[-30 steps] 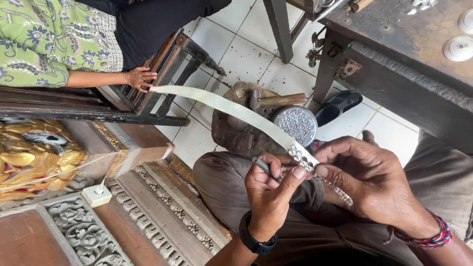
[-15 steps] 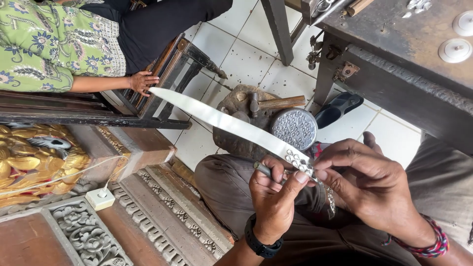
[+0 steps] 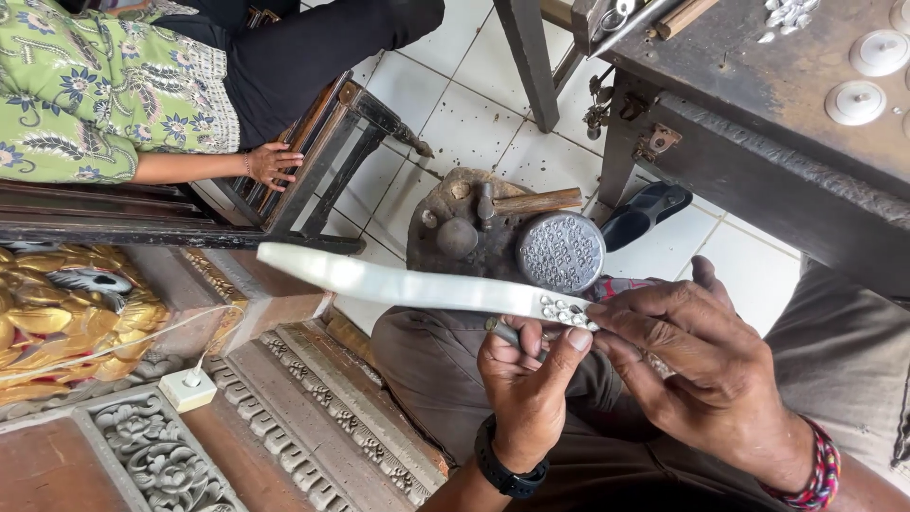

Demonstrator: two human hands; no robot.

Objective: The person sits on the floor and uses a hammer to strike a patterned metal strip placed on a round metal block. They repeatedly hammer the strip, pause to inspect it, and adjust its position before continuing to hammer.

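Item: your right hand point(image 3: 706, 374) pinches the white blade point(image 3: 408, 283), now raised level; your left hand point(image 3: 531, 389) grips a thin tool point(image 3: 507, 332) beneath.

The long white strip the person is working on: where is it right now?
In the head view the white strip runs across the centre, its studded right end pinched between the left hand and right hand, just below the round metal block.
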